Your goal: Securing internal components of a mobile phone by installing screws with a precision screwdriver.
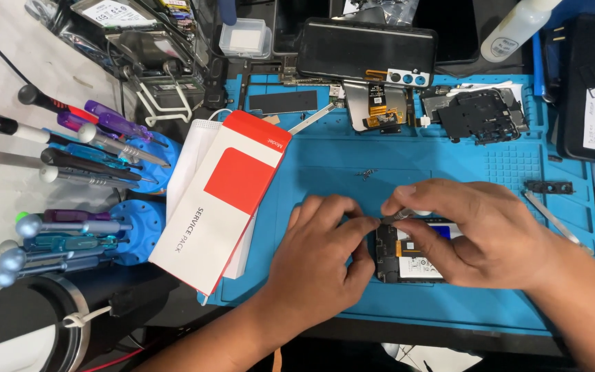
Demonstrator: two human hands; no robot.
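An opened phone (pixel 408 255) with its back cover off lies on the blue repair mat (pixel 325 165), its battery and dark board showing between my hands. My left hand (pixel 315 251) rests on the phone's left edge, fingertips pressed against it. My right hand (pixel 473 231) covers the phone's right side and pinches a small silvery part (pixel 395 218) at the phone's upper edge between thumb and forefinger. Most of the phone's right half is hidden under that hand.
A red and white box (pixel 225 196) lies left of my hands. Two blue screwdriver stands (pixel 142 231) with several drivers sit at far left. A black phone screen (pixel 366 48), flex cables, a black frame piece (pixel 480 114), tweezers (pixel 556 220) and a white bottle (pixel 518 24) lie farther back and right.
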